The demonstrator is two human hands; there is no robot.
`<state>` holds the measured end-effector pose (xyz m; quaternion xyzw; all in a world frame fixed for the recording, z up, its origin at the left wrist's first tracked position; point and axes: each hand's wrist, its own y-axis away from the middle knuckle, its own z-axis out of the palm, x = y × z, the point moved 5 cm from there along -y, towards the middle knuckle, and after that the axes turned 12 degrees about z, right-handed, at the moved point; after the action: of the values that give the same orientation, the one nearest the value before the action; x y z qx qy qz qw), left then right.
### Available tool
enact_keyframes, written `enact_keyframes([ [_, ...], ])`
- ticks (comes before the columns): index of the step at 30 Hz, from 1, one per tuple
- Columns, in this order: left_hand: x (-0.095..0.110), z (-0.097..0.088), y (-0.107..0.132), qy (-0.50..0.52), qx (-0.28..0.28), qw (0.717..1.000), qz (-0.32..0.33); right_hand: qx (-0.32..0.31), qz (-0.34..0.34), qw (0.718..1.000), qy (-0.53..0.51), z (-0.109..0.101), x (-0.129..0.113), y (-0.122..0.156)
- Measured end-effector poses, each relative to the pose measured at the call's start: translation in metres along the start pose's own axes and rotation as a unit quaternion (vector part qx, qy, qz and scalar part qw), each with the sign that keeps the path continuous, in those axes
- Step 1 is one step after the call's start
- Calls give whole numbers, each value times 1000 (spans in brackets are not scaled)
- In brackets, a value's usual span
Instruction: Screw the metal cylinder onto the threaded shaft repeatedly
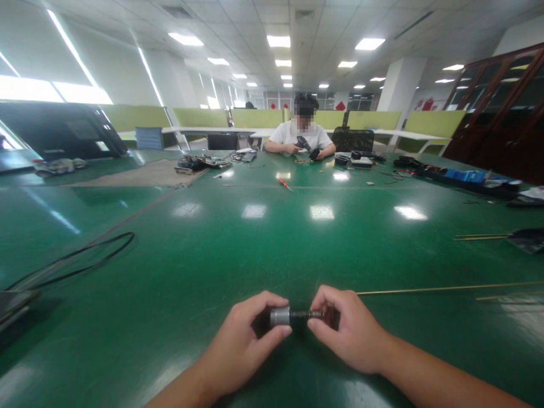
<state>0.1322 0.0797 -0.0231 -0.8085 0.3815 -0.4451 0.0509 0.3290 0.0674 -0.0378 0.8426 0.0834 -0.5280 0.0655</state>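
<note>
In the head view, your left hand (249, 335) pinches the silver cylinder (280, 316) between thumb and fingers, while your right hand (352, 330) has its fingertips closed on the outer end of the dark shaft (300, 314). Both parts sit between your hands, over the green table (255, 260). Lining them up looks done, the shaft meeting the cylinder's end; whether it is fully seated or needs more work, the view doesn't tell you

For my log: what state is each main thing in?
left hand: closed on silver cylinder
right hand: pinching dark shaft
silver cylinder: held on its side
dark shaft: held level
red screwdriver: lying on green table
black cable: looped
long brass rod: lying straight
ceiling lights: lit
</note>
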Motion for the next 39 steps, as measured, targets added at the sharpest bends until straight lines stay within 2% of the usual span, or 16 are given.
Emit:
enact_keyframes([
  [39,-3,-4,1,-3,-2,1000,0,8,3,1000,0,-2,3,-2],
])
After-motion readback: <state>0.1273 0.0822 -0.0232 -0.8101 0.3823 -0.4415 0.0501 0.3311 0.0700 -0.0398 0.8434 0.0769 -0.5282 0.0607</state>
